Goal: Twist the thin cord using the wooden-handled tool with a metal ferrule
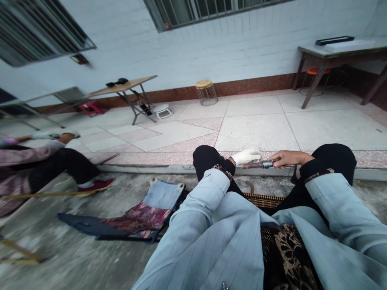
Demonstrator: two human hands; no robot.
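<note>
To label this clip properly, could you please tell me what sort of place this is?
Probably a paved yard beside a building: it shows a tiled wall, a barred window, a folding table and terrazzo paving.

"Anything readable here?"
"No words, numbers or brands that I can make out."
"The black box on the far table?"
"Too small and blurred to tell."
"The metal-banded rod?"
"No marking I can read on it."
"And the gold pattern on the dark garment?"
"Just ornament, no letters."
</note>
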